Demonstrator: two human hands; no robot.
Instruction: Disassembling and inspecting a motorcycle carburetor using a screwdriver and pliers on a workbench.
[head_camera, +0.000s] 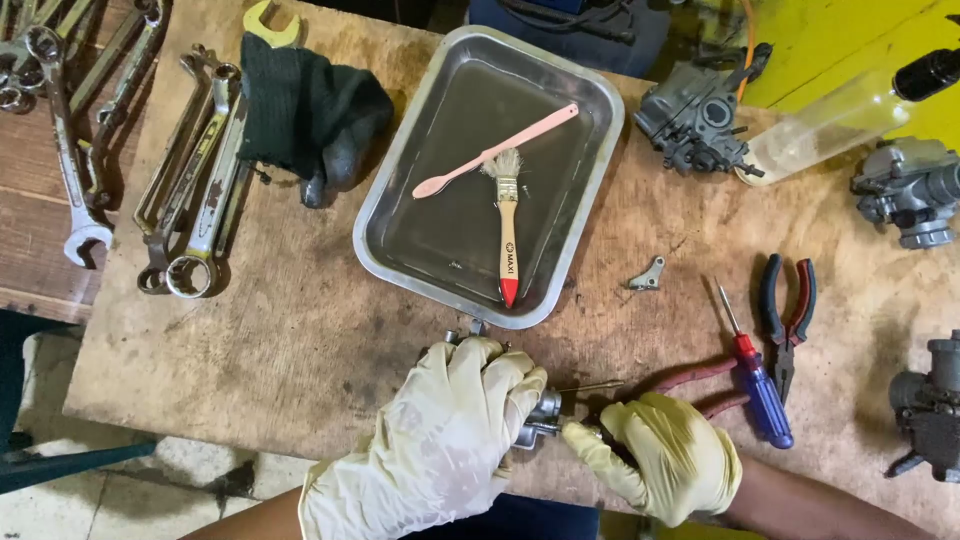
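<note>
Head view: our left hand (440, 440) clasps the carburetor (540, 412); the right hand (665, 455) pinches, probably, pliers (700, 385) just right of it.

Worn plywood bench top (300, 330), stained dark w/ oil, fills most of view. Left of bench top: lower reddish wooden surface (30, 220), boards scuffed. Below bench top's near-left corner: pale tiled floor (120, 490), grimy, dark patches at joints, plus a dark teal bar (70, 465) crossing it. Beyond bench top's far-right corner: yellow surface (850, 40), brightly lit. Light even, soft shadows.
</note>
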